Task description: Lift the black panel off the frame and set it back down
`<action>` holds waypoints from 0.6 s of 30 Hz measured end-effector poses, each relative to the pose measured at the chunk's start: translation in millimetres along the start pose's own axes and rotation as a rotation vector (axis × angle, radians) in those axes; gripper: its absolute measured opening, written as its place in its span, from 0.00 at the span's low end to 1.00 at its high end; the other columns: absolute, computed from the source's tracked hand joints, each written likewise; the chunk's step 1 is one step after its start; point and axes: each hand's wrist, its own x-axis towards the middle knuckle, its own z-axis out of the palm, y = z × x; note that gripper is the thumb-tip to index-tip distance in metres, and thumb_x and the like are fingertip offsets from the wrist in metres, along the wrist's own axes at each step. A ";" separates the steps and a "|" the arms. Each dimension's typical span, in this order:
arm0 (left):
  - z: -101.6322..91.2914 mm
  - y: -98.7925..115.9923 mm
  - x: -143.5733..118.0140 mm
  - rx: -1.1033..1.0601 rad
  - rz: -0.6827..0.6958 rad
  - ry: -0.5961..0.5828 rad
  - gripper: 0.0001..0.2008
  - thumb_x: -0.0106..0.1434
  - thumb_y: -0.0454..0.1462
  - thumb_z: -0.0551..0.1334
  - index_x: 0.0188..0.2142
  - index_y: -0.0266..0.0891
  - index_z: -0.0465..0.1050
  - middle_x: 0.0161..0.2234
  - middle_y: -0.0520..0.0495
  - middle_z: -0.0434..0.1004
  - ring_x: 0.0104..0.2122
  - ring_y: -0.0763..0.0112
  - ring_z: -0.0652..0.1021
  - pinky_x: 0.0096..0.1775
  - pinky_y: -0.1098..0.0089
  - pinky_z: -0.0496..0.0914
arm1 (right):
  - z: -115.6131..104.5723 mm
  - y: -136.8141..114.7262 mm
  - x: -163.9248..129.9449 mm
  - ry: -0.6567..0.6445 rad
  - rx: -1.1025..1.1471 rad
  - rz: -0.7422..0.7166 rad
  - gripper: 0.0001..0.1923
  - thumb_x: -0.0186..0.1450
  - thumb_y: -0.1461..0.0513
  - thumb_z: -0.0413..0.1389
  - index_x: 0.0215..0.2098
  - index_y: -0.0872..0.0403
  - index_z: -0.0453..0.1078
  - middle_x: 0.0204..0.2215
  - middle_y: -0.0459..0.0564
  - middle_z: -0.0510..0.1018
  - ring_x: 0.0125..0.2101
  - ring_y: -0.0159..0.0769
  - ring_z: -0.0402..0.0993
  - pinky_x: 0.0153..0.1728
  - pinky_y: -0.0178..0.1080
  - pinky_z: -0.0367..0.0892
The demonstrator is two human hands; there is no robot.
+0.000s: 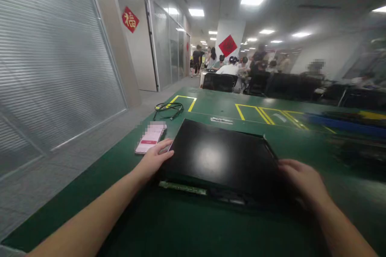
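Observation:
A black, glossy LCD panel (223, 156) lies face up in front of me, tilted a little, with a ceiling light reflected in it. Along its near edge shows a strip of green circuit board (182, 187). My left hand (155, 154) grips the panel's left edge, thumb on top and fingers partly hidden. At the opposite side, my right hand (303, 176) is closed on the right edge, its fingertips partly out of sight. Just left of my left hand rests a phone (149, 139) with a lit, partly blurred screen.
The green table (211, 229) carries yellow tape outlines (255, 113). A coiled black cable (169, 108) sits beyond the phone. Small pale strips (221, 120) lie past the panel. A blue tray (340, 122) with dark items is at right. People sit behind chairs (220, 82) farther back.

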 end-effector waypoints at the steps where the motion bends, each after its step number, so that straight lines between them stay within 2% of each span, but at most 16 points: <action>1: 0.1 -2.6 1.4 0.014 0.008 0.007 0.35 0.50 0.50 0.69 0.56 0.37 0.79 0.72 0.34 0.62 0.70 0.44 0.65 0.68 0.51 0.59 | -0.2 0.3 0.9 0.002 0.005 0.003 0.21 0.57 0.52 0.55 0.40 0.51 0.84 0.37 0.54 0.86 0.41 0.52 0.80 0.41 0.47 0.69; 6: 1.9 -13.9 8.8 0.131 0.043 -0.003 0.33 0.48 0.48 0.69 0.53 0.35 0.82 0.71 0.32 0.63 0.68 0.40 0.68 0.66 0.49 0.64 | 0.2 3.5 4.8 0.011 0.030 0.037 0.20 0.56 0.52 0.56 0.39 0.50 0.84 0.34 0.55 0.86 0.39 0.53 0.80 0.37 0.47 0.70; 13: 3.1 -22.6 14.5 0.336 0.092 -0.028 0.28 0.52 0.44 0.66 0.52 0.38 0.83 0.68 0.33 0.68 0.66 0.40 0.70 0.64 0.48 0.67 | 1.5 5.0 7.3 -0.006 0.028 0.081 0.20 0.56 0.51 0.56 0.39 0.49 0.84 0.36 0.55 0.85 0.39 0.53 0.79 0.35 0.47 0.70; 18: 2.8 -21.5 13.4 0.465 0.110 -0.028 0.27 0.54 0.43 0.65 0.53 0.36 0.82 0.67 0.32 0.69 0.65 0.40 0.71 0.64 0.46 0.66 | 2.8 9.3 10.4 -0.021 0.060 0.080 0.20 0.55 0.51 0.57 0.39 0.48 0.84 0.36 0.55 0.86 0.39 0.53 0.80 0.34 0.46 0.70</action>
